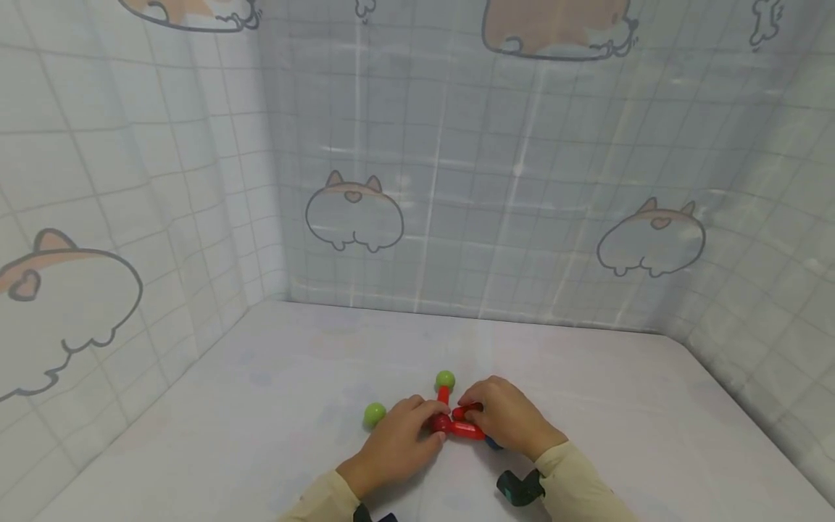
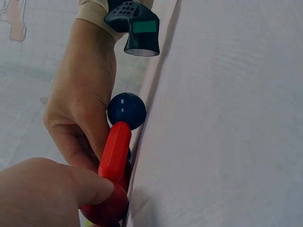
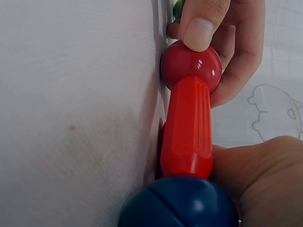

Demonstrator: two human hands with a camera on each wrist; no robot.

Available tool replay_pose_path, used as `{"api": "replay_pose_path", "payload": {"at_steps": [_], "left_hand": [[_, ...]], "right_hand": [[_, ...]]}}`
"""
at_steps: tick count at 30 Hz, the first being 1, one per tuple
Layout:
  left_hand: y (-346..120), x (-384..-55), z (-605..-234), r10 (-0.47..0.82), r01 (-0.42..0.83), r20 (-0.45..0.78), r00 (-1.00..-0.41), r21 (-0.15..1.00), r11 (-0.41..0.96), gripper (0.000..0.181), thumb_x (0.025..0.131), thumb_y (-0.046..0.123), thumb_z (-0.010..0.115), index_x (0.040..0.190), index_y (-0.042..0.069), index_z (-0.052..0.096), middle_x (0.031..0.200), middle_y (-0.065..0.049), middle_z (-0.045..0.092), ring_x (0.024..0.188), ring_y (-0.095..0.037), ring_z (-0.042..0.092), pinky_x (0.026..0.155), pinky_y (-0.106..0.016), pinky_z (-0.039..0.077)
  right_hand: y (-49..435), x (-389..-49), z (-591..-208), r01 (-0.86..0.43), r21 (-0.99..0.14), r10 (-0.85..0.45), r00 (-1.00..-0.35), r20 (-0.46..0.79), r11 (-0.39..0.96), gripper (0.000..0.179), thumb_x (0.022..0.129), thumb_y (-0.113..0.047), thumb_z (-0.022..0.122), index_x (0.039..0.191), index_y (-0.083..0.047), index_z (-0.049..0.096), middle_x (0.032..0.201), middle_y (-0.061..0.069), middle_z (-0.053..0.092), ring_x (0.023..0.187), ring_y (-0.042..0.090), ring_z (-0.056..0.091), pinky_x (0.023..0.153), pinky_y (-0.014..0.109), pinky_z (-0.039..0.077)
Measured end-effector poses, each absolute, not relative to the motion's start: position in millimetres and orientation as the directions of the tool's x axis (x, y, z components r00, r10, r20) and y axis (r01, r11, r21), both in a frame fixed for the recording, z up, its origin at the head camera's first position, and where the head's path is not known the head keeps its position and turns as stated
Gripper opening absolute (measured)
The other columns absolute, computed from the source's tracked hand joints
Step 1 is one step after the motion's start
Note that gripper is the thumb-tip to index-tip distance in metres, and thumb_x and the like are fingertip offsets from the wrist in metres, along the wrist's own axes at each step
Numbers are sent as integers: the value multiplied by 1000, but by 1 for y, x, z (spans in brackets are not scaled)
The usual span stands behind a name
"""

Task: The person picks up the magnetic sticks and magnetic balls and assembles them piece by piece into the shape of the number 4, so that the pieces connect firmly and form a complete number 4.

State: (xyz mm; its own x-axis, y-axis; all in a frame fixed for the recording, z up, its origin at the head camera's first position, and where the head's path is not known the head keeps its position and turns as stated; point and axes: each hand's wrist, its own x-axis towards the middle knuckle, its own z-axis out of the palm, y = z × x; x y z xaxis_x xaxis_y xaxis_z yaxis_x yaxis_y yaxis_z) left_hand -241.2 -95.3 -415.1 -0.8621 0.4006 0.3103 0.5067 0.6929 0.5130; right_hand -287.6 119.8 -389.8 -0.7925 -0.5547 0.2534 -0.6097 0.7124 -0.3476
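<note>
One red ball sits on the white surface, and the left hand holds it between thumb and fingers. From this ball the first red rod goes to a blue ball, and the second red rod points away from the person, with a green ball at its far end. The right hand pinches the third red rod just beside the red ball; whether the two touch, I cannot tell. By my judgement, the step in hand is to bring this rod's tip to the ball. To do it well, the left hand should keep the ball firm, and the right hand should aim at its centre before pushing, without knocking the neighbouring rod. Another green ball lies just beside the left hand. Behind stands a patterned curtain.
</note>
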Motion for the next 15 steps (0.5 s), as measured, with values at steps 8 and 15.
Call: {"api": "replay_pose_path", "payload": {"at_steps": [8, 15], "left_hand": [[-95, -240, -413, 404, 517, 323, -856, 513, 685, 31, 89, 27, 68, 120, 22, 65, 94, 12, 54, 84, -7, 48, 71, -26, 45], [-95, -241, -415, 399, 494, 291, -869, 518, 698, 31, 89, 29, 67, 120, 23, 65, 95, 13, 54, 86, -7, 48, 74, -27, 46]], "right_hand": [[120, -288, -391, -618, -341, -560, -786, 261, 709, 12, 84, -13, 74, 96, -16, 78, 88, -15, 68, 85, 7, 57, 77, 31, 52], [122, -288, -388, -613, -322, -554, -790, 264, 722, 15, 85, -16, 75, 99, -18, 77, 91, -16, 67, 89, 8, 58, 80, 33, 53]]}}
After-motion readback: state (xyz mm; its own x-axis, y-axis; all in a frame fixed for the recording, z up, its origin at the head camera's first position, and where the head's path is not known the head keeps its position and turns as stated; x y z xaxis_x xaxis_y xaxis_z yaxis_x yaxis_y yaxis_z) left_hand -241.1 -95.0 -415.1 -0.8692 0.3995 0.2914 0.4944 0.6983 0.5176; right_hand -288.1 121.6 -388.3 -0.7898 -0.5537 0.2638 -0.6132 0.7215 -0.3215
